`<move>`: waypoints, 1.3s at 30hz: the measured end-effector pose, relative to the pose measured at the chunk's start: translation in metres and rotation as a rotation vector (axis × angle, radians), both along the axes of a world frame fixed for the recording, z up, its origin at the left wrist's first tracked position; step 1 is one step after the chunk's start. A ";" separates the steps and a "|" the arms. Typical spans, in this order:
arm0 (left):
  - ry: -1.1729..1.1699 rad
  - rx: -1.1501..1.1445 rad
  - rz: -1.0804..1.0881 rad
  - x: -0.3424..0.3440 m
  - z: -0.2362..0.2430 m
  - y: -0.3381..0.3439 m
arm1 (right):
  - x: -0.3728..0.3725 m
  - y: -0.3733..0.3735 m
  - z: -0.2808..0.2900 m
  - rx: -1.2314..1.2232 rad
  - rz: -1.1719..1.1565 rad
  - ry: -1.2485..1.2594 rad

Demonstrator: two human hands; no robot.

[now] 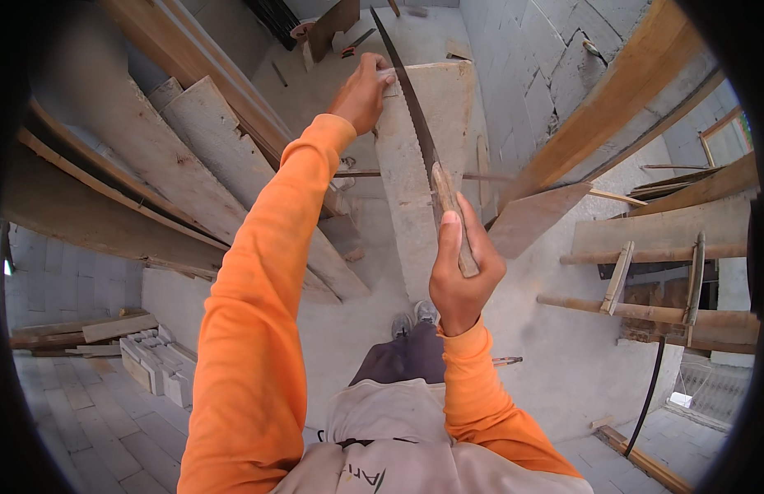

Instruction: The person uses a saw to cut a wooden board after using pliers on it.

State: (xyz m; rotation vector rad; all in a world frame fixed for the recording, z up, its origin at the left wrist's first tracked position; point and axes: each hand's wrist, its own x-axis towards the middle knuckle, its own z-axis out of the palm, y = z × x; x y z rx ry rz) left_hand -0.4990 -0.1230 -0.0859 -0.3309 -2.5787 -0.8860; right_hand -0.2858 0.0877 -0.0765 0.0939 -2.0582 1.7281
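My right hand [468, 272] is wrapped round the wooden handle of a handsaw [416, 115]. Its long dark toothed blade points up and away, slanting over a pale, worn wooden plank [423, 189]. That plank stretches away from near my feet. At its far left edge my left hand [364, 92] is closed, beside the blade. A small pale piece shows at its fingertips, but whether it is loose or part of the plank I cannot tell.
Long boards [193, 156] lean along the left, and a thick timber beam [604, 99] slants at the right by a grey block wall [514, 66]. A wooden ladder-like frame [654, 309] is on the right. Stacked blocks [156, 362] stand at the lower left.
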 end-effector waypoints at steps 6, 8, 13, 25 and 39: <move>-0.274 -0.251 -0.108 0.020 0.039 -0.003 | 0.034 -0.005 -0.004 0.051 -0.037 0.106; -0.231 -0.286 -0.107 0.032 0.038 -0.004 | 0.044 -0.011 0.002 0.050 -0.049 0.087; -0.045 -0.199 -0.006 0.046 0.020 0.014 | 0.061 -0.032 -0.004 0.043 -0.144 0.195; -0.003 -0.224 -0.054 0.059 0.027 0.030 | 0.098 -0.031 -0.003 0.063 -0.203 0.166; -0.073 -0.263 -0.053 0.065 0.037 0.035 | 0.059 -0.036 0.036 0.057 -0.154 0.152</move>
